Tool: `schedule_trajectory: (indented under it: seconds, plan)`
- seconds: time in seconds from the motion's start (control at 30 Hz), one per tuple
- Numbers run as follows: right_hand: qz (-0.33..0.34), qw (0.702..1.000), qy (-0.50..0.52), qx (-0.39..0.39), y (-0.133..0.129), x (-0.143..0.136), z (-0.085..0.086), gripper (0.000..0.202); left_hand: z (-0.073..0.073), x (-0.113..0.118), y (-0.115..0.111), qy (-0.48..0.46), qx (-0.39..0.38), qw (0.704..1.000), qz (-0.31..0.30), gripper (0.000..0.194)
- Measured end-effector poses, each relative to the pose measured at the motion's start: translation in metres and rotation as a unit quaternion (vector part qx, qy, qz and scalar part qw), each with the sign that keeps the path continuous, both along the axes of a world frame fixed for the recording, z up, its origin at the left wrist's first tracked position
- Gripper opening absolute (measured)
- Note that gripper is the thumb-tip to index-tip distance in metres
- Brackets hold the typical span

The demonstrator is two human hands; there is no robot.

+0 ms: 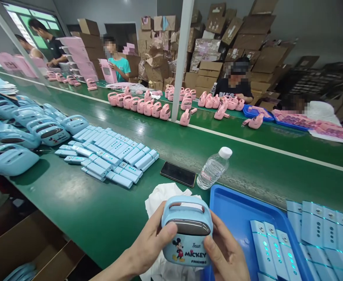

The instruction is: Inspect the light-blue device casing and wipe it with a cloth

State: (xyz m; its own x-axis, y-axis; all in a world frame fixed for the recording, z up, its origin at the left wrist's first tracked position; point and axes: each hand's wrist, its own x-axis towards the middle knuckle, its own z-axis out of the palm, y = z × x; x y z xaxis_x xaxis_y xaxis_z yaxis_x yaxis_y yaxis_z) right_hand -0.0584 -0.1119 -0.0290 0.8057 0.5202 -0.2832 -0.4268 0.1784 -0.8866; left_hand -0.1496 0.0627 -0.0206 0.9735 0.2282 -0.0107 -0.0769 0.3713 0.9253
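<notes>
We hold a light blue case (187, 230) with a cartoon mouse print upright between both hands, near the front edge of the green desk (80, 210): our left hand (150, 244) clasps its left side with the thumb across the front, and our right hand (225, 251) grips its right side. Under it lies a white cloth (159, 197), just left of a blue tray (235, 210) holding pale blue panels (272, 248). Beyond lie a black phone (178, 174) and a water bottle (214, 168), with rows of blue strips (112, 156) farther left.

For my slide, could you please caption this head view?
Both hands, left hand and right hand, hold a pale-blue plastic Mickey-printed case over a white cloth.
</notes>
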Motion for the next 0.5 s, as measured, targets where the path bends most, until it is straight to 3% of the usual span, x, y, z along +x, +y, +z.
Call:
schedule_trajectory:
  seconds: [0.13,0.23,0.37,0.5]
  plan:
    - [0.039,0.999,0.000,0.012,0.009,0.000,0.002,0.058,0.004,-0.015,0.010,-0.012,0.006,1.000,-0.017,0.077]
    - [0.065,0.998,-0.004,0.017,0.006,-0.001,0.002,0.063,0.007,-0.020,0.008,-0.035,0.031,0.999,0.003,0.079]
    - [0.058,0.998,0.011,0.026,0.000,0.002,0.002,0.062,0.012,-0.018,0.001,-0.065,-0.006,0.998,0.001,0.078]
    - [0.057,0.997,-0.039,-0.034,0.007,-0.006,0.007,0.075,0.010,-0.012,-0.004,-0.092,-0.023,0.995,-0.006,0.070]
